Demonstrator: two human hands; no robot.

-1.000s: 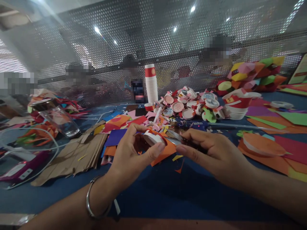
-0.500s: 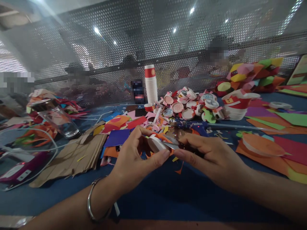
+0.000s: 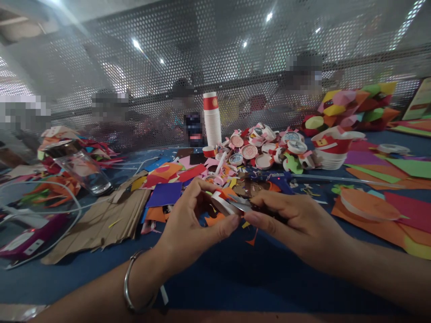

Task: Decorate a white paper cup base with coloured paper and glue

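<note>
My left hand (image 3: 188,224) is closed, with thumb and fingers pinching a small round white cup piece (image 3: 219,202) that has orange paper (image 3: 215,220) under it. My right hand (image 3: 299,224) is closed on scissors (image 3: 240,206), whose metal blades meet the edge of the cup piece. Both hands hover just above the blue table (image 3: 235,273), close together at its centre. A metal bangle (image 3: 129,287) is on my left wrist.
Coloured paper scraps litter the table. A stack of paper cups (image 3: 212,119) and a pile of cut cup bottoms (image 3: 266,146) lie beyond my hands. A glass jar (image 3: 82,168) and brown cardboard (image 3: 104,220) are left, paper sheets (image 3: 377,206) right. People sit behind a perforated screen (image 3: 215,67).
The cup piece has turned and tilted flatter in my left hand. The scissor blades have moved left into its edge, and the orange paper has dropped lower beneath it.
</note>
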